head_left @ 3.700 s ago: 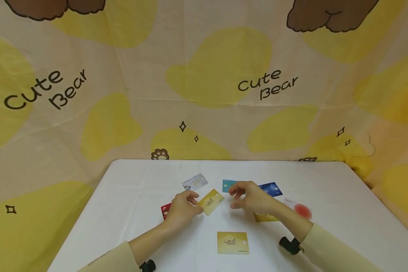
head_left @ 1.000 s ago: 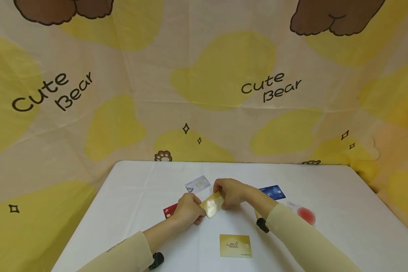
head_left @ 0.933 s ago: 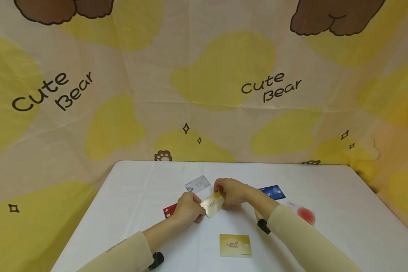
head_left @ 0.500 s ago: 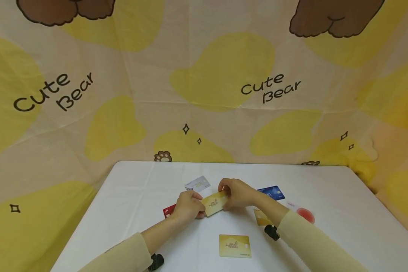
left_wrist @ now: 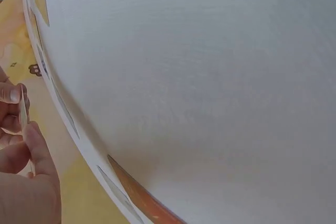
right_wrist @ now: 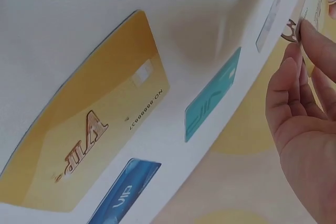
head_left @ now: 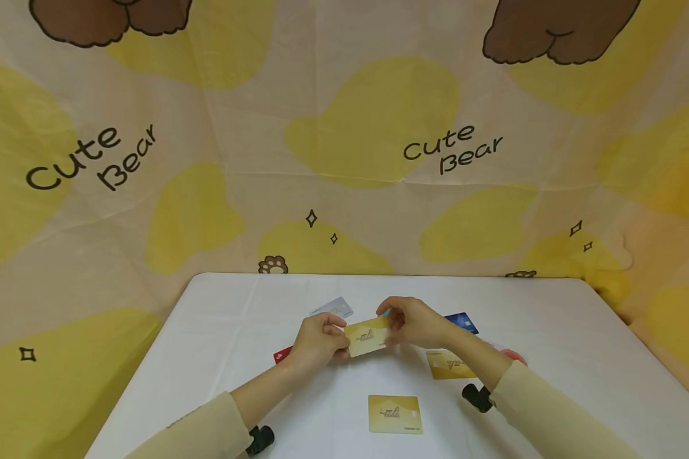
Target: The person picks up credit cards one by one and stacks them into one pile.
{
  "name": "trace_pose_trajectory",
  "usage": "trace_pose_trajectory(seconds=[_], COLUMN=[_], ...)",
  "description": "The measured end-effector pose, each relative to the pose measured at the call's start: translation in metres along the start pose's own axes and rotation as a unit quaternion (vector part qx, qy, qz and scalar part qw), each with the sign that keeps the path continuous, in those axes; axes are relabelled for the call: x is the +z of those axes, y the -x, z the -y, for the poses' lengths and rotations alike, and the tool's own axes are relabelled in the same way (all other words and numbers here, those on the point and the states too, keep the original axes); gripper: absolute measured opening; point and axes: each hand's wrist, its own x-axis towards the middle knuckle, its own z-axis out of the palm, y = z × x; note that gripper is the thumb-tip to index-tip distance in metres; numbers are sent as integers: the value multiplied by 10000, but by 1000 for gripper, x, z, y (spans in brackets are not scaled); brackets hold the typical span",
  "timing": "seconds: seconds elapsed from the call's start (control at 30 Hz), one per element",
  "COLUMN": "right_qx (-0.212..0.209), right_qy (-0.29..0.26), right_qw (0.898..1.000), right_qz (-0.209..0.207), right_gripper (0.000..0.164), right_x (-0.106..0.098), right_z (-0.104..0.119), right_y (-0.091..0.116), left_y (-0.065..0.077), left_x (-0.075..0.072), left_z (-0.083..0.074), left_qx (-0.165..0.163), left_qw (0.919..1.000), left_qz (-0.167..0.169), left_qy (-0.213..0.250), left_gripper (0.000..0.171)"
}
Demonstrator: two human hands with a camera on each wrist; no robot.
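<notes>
Both hands hold a gold VIP card [head_left: 367,336] up off the white table. The left hand [head_left: 318,339] pinches its left end between thumb and fingers, and the right hand [head_left: 418,322] pinches its right end. Its printed face is turned toward the head camera. In the left wrist view the card [left_wrist: 23,109] appears nearly edge-on between the fingertips. The right wrist view catches part of it beside the right thumb. Behind the right hand, a teal card [head_left: 385,312] is mostly hidden; the right wrist view shows it lying flat.
A second gold card [head_left: 395,414] lies at the front, a third [head_left: 449,365] under the right forearm. Around them lie a silver card [head_left: 334,307], a red card [head_left: 282,354] partly covered by the left hand, a blue card [head_left: 464,322] and a white card with a red circle [head_left: 514,356].
Earlier only the left hand held the gold card, low over the table. The right hand has come to its right end, and both hands have raised it and turned it more level.
</notes>
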Motion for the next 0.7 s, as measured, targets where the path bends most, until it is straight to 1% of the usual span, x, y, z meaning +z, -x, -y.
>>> trace_pose_trajectory(seconds=[0.23,0.33,0.47,0.7], right_qx=[43,133,256,447], right_qy=[-111,-292,-570,-644], right_qw=[9999,9995,9980,9969], right_qz=[-55,-26,-6,-78], right_gripper=[33,31,30,29], right_x=[-4,-5,-5,-1], right_z=[6,8,11,14], right_y=[14,19,26,40], left_y=[6,8,11,18], left_x=[-1,-1,-1,1], left_z=[-6,-8,-10,-10], left_qx=[222,277,301,238], left_qw=[9996,9994,9993,9991], left_qz=[134,173,209,344], left_qy=[65,88,9,-119], left_gripper=[27,27,28,27])
